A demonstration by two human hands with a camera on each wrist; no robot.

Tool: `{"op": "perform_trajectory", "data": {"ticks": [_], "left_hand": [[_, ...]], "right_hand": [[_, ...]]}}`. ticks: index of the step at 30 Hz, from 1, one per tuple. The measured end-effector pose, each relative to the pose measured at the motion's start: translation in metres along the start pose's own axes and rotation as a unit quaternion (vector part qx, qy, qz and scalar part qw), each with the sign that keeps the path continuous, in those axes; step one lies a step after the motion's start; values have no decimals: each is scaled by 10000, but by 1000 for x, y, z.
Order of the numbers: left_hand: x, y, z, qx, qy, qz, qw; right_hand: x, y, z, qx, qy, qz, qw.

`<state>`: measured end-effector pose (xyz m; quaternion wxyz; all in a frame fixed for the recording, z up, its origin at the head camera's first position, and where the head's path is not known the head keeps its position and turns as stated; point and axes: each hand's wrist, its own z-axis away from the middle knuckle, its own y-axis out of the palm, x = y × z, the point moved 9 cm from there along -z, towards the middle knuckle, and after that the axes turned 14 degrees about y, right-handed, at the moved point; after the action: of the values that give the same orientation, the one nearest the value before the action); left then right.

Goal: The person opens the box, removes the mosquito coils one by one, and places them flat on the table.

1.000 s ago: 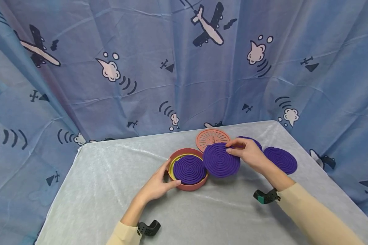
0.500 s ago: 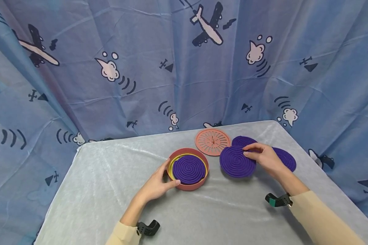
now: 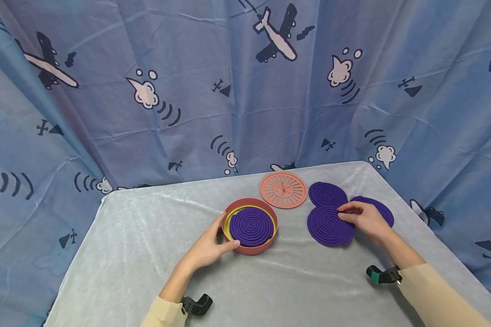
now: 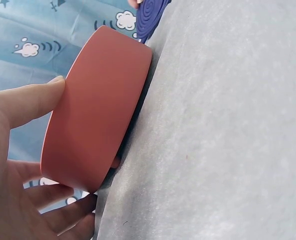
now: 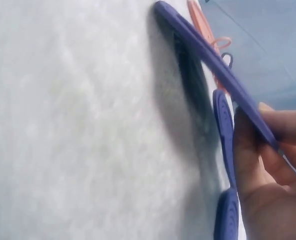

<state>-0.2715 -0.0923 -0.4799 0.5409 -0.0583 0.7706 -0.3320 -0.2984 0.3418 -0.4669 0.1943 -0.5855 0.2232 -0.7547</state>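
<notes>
My left hand (image 3: 207,247) holds the side of a round orange mosquito coil box (image 3: 253,250), thumb at its near rim and fingers round the far side. Inside, a purple mosquito coil (image 3: 251,226) lies over a yellow ring (image 3: 227,227). In the left wrist view the thumb presses the wall of the box (image 4: 97,100). My right hand (image 3: 366,221) pinches another purple mosquito coil (image 3: 329,227) at its right edge. The right wrist view shows this held coil (image 5: 213,60) tilted, its far edge low over the cloth.
Two more purple coils, one behind (image 3: 327,193) and one to the right (image 3: 378,211), lie flat near the right hand. An orange slotted lid (image 3: 283,190) rests behind the box. A pale cloth (image 3: 147,236) covers the table; a patterned curtain (image 3: 188,91) hangs behind.
My right hand has carried the purple mosquito coil rightward, away from the box, and lowered it toward the cloth by the other coils. My left hand stays on the box.
</notes>
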Motion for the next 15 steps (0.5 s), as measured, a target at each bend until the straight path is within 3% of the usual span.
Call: {"op": "perform_trajectory", "data": {"ticks": [8,15], "left_hand": [[0,0,0,17,-15,-50,10000],[0,1,0,11,-1,-34,10000]], "right_hand": [[-11,2,1,249,67,335,9991],[-14,-5,4,411,227,295,9985]]}}
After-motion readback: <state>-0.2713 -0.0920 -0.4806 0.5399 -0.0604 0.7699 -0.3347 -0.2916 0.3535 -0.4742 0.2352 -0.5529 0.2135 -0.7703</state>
